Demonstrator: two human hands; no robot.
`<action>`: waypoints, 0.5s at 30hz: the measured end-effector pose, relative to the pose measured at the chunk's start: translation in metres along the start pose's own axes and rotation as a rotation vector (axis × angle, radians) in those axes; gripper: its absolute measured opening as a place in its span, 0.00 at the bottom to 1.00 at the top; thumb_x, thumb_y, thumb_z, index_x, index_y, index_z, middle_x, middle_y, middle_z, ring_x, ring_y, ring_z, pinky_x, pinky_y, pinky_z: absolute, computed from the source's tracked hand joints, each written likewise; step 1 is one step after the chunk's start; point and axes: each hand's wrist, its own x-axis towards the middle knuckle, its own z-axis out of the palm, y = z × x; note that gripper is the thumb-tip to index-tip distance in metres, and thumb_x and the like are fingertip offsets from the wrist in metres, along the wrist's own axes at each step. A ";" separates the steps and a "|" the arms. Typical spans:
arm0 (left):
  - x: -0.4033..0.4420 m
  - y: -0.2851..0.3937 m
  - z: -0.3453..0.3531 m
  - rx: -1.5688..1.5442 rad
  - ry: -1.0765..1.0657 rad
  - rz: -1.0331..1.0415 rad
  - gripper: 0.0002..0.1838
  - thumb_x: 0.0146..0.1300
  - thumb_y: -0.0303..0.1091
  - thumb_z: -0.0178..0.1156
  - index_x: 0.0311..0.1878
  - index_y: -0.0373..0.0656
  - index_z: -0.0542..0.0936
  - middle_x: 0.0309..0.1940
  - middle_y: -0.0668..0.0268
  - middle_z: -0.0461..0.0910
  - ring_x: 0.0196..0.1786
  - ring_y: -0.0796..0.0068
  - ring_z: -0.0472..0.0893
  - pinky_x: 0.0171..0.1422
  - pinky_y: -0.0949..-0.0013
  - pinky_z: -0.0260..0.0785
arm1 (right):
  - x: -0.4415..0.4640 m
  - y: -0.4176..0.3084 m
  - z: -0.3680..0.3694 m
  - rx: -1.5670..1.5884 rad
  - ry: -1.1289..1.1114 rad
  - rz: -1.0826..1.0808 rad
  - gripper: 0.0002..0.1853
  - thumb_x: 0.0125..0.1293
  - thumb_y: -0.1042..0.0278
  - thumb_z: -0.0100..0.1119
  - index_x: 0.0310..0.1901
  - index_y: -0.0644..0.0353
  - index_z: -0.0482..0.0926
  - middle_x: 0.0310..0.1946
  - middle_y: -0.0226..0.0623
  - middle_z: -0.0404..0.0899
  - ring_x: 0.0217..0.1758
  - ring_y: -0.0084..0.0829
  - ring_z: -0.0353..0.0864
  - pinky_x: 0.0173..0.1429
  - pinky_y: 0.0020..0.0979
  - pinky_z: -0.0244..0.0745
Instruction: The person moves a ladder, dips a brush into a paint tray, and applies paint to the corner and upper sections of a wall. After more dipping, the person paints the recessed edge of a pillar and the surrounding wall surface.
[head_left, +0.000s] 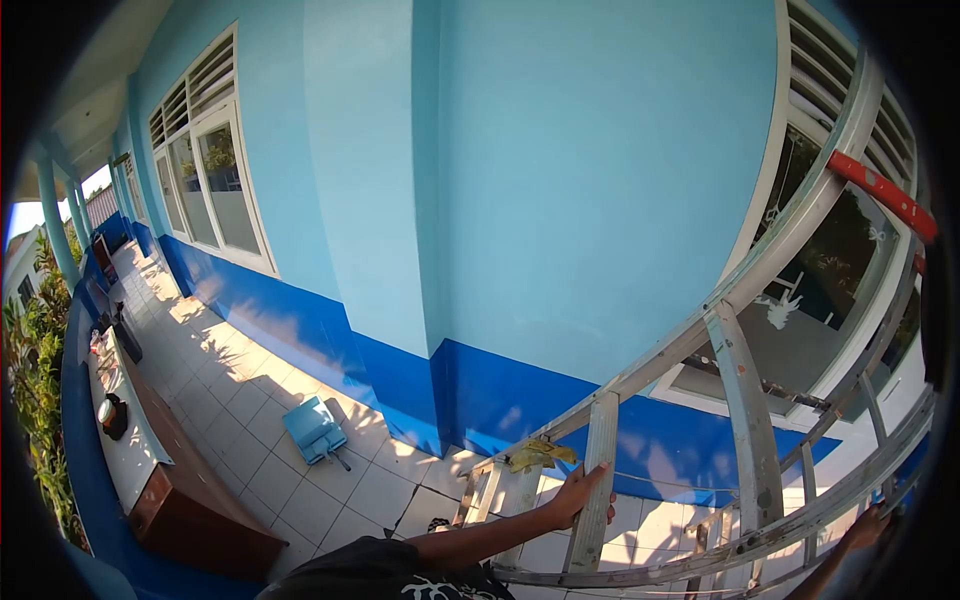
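Observation:
An aluminium ladder [740, 420] curves across the right side, its metal marked with paint. My left hand [585, 497] is closed around one of its rungs, low in the centre. Near the dark lower right edge, my right hand [866, 527] is closed beside the ladder's side rail; what it grips is too small and dim to make out, with a bit of blue just above it. A crumpled yellowish cloth [541, 455] lies on the ladder just above my left hand.
A light blue wall [600, 200] with a dark blue base stands ahead. On the tiled floor [265, 420] lies a blue dustpan-like object [314, 430]. A brown table [195, 510] with items is at the left. A red bar [882, 195] crosses the ladder at the upper right.

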 end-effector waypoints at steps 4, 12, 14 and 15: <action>0.008 -0.001 -0.004 -0.032 -0.006 -0.047 0.24 0.74 0.57 0.54 0.56 0.53 0.58 0.31 0.61 0.74 0.27 0.65 0.81 0.31 0.56 0.78 | 0.002 -0.009 -0.001 0.139 0.521 -0.300 0.27 0.54 0.47 0.68 0.43 0.65 0.76 0.27 0.44 0.77 0.26 0.46 0.80 0.28 0.47 0.76; 0.027 -0.002 -0.010 -0.049 -0.074 -0.044 0.27 0.72 0.58 0.56 0.57 0.51 0.58 0.31 0.59 0.74 0.24 0.65 0.81 0.28 0.58 0.78 | -0.004 -0.010 -0.012 0.083 0.598 -0.213 0.20 0.51 0.52 0.66 0.37 0.60 0.76 0.22 0.39 0.76 0.20 0.45 0.78 0.22 0.47 0.73; 0.030 -0.010 -0.012 -0.063 -0.071 -0.044 0.27 0.72 0.58 0.56 0.57 0.50 0.58 0.31 0.59 0.74 0.24 0.65 0.80 0.28 0.57 0.78 | -0.006 -0.014 -0.016 0.128 0.477 -0.132 0.23 0.55 0.50 0.66 0.41 0.62 0.76 0.25 0.43 0.77 0.23 0.47 0.79 0.26 0.48 0.75; 0.033 -0.011 -0.014 -0.081 -0.077 -0.064 0.27 0.72 0.58 0.56 0.57 0.50 0.58 0.30 0.59 0.74 0.23 0.65 0.80 0.28 0.57 0.78 | -0.008 -0.013 -0.016 0.171 0.405 -0.098 0.24 0.56 0.49 0.65 0.42 0.62 0.75 0.26 0.45 0.77 0.24 0.48 0.79 0.28 0.49 0.75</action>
